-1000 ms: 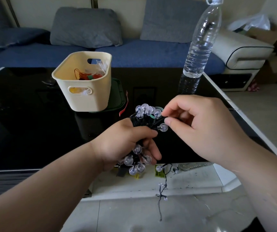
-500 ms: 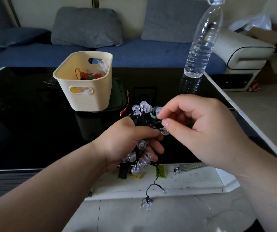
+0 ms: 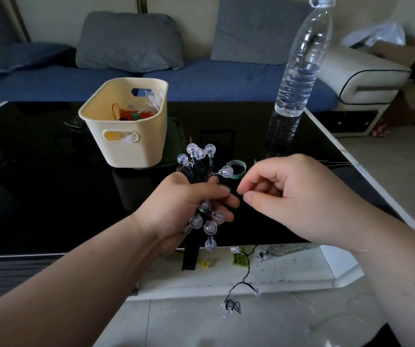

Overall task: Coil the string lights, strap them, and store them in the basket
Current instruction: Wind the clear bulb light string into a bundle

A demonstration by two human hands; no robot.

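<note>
Coiling stage, nearly complete; strapping not yet begun.

- **String lights** (image 3: 197, 171): dark wire with clear round bulbs, gathered into a bundle held above the near part of the black table (image 3: 51, 196).
- **Left hand** (image 3: 188, 204): clenched round the middle of the bundle, with bulbs sticking out above and below the fist.
- **Right hand** (image 3: 289, 196): just beside the left, fingers curled, thumb and forefinger tips drawn close. Whether a thin wire is pinched between them cannot be told.
- **Loose tail** (image 3: 231, 303): a short run of wire with a few small bulbs, hanging below the table edge and ending in a small tangle. It is not in the coil.
- **Black strip** (image 3: 191, 254): hangs under the left fist. Possibly the strap, not certain.
- **Green band** (image 3: 237, 162): a small loop on the table just behind the bundle.
- **Basket** (image 3: 138, 154): cream plastic, upright on the table beyond the left hand, holding some red and clear bits.
- **Water bottle** (image 3: 299, 71): upright, towards the table's far right.

Next move, as judged: the right hand must take up the hanging tail and lay it into the bundle while the left grips firmly — then a strap goes round the middle, and the bundle goes into the basket.
</note>
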